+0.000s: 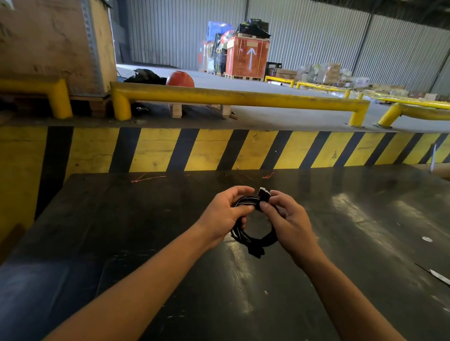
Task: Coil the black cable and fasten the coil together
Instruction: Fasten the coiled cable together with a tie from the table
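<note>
The black cable (253,239) is wound into a small round coil and held in the air above the black table (377,224). My left hand (224,213) grips the coil's left side, fingers wrapped over the strands. My right hand (286,220) pinches the top of the coil between thumb and fingers, where a short black strap end with a pale tip (264,194) sticks up. A black plug or tab (256,252) hangs at the bottom of the coil. Parts of the coil are hidden behind both hands.
A yellow-and-black striped barrier (220,151) runs along the table's far edge, with yellow rails (238,96) beyond it. A thin knife-like blade (439,277) lies at the table's right. Thin red wire scraps (147,178) lie near the far edge. A wooden crate (45,32) stands at far left.
</note>
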Demonstrator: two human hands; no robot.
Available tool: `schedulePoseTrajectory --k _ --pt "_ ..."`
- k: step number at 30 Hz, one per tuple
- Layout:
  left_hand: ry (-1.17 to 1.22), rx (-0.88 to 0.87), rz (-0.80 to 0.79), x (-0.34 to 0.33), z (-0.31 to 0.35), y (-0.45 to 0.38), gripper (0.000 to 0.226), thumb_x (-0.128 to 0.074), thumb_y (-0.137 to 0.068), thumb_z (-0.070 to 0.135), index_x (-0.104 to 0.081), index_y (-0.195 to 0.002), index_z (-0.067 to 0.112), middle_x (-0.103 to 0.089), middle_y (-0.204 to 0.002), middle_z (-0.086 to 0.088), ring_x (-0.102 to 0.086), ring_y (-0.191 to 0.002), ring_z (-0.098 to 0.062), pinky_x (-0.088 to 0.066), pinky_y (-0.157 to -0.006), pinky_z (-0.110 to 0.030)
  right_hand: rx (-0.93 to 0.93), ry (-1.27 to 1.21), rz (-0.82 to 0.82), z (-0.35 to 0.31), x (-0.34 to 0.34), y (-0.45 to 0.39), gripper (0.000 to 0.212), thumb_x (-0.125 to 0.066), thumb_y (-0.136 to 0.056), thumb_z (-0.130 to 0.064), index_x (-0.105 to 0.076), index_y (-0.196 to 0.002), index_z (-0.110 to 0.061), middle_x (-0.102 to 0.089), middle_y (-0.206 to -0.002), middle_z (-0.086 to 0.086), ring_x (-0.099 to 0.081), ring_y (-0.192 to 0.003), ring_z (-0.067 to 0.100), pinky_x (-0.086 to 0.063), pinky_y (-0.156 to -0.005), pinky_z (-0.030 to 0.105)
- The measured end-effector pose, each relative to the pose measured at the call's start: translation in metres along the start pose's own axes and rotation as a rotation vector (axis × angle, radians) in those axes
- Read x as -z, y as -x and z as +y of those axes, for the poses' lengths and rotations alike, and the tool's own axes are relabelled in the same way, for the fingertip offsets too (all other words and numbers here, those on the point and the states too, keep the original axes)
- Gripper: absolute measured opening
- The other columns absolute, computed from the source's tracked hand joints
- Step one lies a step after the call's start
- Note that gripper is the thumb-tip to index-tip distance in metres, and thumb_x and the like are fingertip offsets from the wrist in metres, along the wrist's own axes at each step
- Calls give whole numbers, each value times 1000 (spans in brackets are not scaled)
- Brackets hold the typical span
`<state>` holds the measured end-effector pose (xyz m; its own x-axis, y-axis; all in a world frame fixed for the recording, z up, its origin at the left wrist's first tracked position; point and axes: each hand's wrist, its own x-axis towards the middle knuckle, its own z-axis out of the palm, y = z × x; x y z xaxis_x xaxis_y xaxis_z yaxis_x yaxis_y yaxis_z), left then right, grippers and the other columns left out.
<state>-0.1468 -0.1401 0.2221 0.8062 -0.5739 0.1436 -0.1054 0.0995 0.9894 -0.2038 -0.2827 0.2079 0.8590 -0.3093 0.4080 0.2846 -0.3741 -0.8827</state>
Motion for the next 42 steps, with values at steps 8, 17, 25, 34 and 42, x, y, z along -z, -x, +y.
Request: schedulePoseTrajectory --k 8,17,25,34,42 --pt "-105 -120 0 -6 -13 4 41 -51 -90 -2 -51 -126 18 -61 -105 -8 -57 -75 -12 -52 -65 -20 -77 -243 151 4 -6 5 18 -60 -88 -12 -66 -71 -16 -63 -69 0 -58 -63 3 -46 -59 13" --pt "-209 -156 16 -3 -39 14 47 -53 -89 -1 -46 -132 18 -62 -114 -1 -61 -92 -11 -55 -79 -30 -198 -300 282 24 -26 19 18 -64 -84 -14 -62 -66 -18 -62 -66 0 -58 -65 8 -46 -63 26" --pt "-197 -48 -26 8 -63 24 47 -55 -88 -2 -46 -131 16 -63 -109 -3 -63 -74 -7 -55 -71 -20 -309 -350 168 48 -28 22 23 -66 -83 -11 -58 -105 -15 -71 -82 9 -69 -75 17 -54 -66 23" --pt "409 834 -275 55 -115 30 66 -37 -84 69 -54 -122 17 -53 -129 -19 -54 -117 -37 -54 -78 -53 -79 -107 42 65 -31 22 24 -66 -83 -7 -62 -85 -31 -68 -83 -2 -68 -80 11 -56 -73 23" --pt "515 791 144 46 -141 9 22 -53 -91 22 -60 -101 3 -70 -69 -11 -68 -64 -20 -59 -59 -32 -217 -206 -197 96 -44 28 15 -64 -84 -4 -65 -92 -15 -69 -90 5 -65 -84 15 -52 -76 28"
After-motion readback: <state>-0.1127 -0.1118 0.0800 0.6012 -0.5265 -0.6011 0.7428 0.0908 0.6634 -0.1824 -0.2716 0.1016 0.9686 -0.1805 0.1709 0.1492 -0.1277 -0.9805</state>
